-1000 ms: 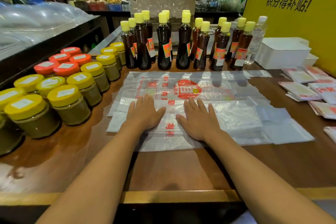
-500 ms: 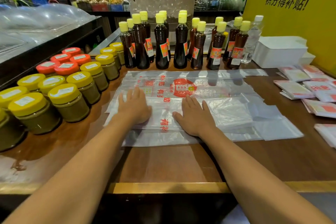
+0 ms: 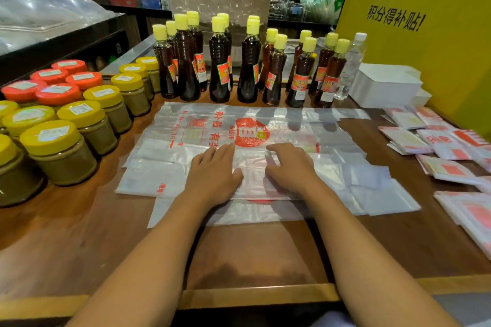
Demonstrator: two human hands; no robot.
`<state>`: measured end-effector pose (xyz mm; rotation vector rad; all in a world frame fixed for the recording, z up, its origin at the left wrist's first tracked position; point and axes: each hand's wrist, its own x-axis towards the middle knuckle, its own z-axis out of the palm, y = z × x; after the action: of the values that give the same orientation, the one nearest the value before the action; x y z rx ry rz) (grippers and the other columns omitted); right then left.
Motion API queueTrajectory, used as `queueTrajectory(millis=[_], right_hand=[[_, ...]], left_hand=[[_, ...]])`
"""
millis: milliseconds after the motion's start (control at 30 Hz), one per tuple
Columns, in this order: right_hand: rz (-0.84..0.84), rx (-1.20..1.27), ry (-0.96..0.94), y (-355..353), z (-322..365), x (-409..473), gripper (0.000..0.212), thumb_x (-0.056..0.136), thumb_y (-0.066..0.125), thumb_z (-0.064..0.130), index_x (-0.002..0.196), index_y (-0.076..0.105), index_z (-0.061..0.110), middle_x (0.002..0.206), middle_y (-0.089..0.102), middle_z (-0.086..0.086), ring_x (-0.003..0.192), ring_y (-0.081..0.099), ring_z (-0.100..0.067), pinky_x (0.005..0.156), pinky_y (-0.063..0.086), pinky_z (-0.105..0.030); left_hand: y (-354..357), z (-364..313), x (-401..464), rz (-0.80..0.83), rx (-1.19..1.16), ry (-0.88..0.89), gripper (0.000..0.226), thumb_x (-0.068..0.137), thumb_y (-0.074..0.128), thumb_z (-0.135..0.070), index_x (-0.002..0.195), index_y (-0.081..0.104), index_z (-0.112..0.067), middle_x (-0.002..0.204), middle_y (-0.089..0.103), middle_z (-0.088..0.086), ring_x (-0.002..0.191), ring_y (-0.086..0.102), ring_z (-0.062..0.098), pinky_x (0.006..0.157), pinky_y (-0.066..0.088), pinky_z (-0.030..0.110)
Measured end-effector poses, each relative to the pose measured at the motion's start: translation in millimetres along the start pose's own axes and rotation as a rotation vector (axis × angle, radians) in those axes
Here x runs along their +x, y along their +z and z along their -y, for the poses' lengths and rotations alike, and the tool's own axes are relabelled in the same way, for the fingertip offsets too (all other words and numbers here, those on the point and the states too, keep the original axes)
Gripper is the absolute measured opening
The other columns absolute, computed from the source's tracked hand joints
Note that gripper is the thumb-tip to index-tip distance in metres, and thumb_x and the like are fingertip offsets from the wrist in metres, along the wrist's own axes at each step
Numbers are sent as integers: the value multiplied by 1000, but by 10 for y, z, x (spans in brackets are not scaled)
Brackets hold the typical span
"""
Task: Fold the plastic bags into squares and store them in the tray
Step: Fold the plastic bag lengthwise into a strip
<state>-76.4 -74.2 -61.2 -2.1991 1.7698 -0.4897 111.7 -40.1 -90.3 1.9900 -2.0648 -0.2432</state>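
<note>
Now both hands, left (image 3: pixel 212 172) and right (image 3: pixel 289 167), press flat and open on the half-folded bag (image 3: pixel 164 175), gripping nothing; next fold needs pinching an edge.

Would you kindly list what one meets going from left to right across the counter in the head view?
Yellow-lidded jars → left hand pressing the plastic bag → right hand on the same bag → folded bag squares at the right edge.

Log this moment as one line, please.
stage: folding | left hand: flat on plastic bag | right hand: flat on bag | folded squares: right | tray: untouched
</note>
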Motion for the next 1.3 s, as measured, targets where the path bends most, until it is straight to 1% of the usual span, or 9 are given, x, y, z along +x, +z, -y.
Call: queueTrajectory(millis=[133, 367, 500, 667, 800, 867, 933, 1033, 1300], right_hand=[[136, -133, 53, -99, 31, 64, 65, 89, 63, 40, 149, 39, 36, 150, 39, -6, 141, 30, -34, 119, 14, -55], [272, -224, 21, -299, -2, 241, 63, 82, 74, 53, 134, 49, 31, 136, 49, -4, 128, 40, -30, 109, 34, -52], [304, -47, -53, -366, 50, 232, 45, 81, 81, 29, 113, 49, 26, 111, 61, 2, 99, 57, -20, 81, 48, -37], [-1, -306, -263, -314, 137, 1, 26, 91, 68, 25, 114, 56, 31, 110, 67, 10, 114, 57, -20, 115, 20, -47], [-88, -477, -367, -210, 183, -276, 19, 92, 66, 23, 107, 57, 30, 109, 66, 8, 113, 56, -19, 120, 3, -51], [-73, -484, -386, -127, 176, -386, 19, 90, 68, 21, 97, 53, 30, 104, 65, 6, 106, 58, -19, 118, 15, -47], [-88, -444, -410, -42, 134, -455, 18, 88, 68, 16, 94, 55, 26, 100, 62, 2, 95, 59, -23, 96, 36, -38], [-93, -282, -395, 6, 77, -523, 17, 86, 64, 12, 100, 58, 21, 108, 58, 0, 91, 55, -25, 70, 31, -32], [144, -92, -476, -60, -77, -678, 50, 92, 60, 35, 141, 53, 31, 143, 51, 6, 128, 47, -14, 107, 32, -34]], left_hand=[[-39, -8, -13, -38, -7, 0, 72, 101, 39, -47, 161, 5, -24, 169, 10, 1, 154, 6, 29, 123, 6, 50], [-111, -16, -50, -128, -109, -4, 88, 90, 62, -49, 157, 9, -29, 166, 7, -3, 152, 2, 25, 121, 5, 51], [-158, -33, -74, -213, -180, 99, 88, 81, 74, -38, 152, 22, -34, 154, 30, -4, 144, 16, 22, 115, 10, 44], [-161, -84, -101, -319, -27, 157, 84, 79, 78, -35, 150, 33, -33, 152, 31, -4, 145, 19, 25, 113, 9, 42], [-154, -203, -193, -411, 151, 229, 69, 85, 74, -23, 145, 43, -33, 147, 46, -4, 141, 29, 25, 108, 11, 41], [-181, -294, -243, -338, 194, 259, 51, 92, 66, -20, 139, 51, -33, 138, 58, -5, 135, 41, 23, 109, 18, 41], [-185, -333, -294, -224, 230, 263, 40, 95, 60, -22, 133, 56, -30, 130, 63, -3, 128, 48, 23, 110, 28, 40], [-134, -260, -431, -120, 217, 279, 41, 95, 55, -24, 136, 54, -27, 134, 58, -2, 130, 47, 23, 108, 35, 39], [-160, -145, -643, 73, 57, 292, 59, 102, 42, -47, 158, 27, -34, 167, 19, -8, 154, 15, 15, 122, 12, 37]])
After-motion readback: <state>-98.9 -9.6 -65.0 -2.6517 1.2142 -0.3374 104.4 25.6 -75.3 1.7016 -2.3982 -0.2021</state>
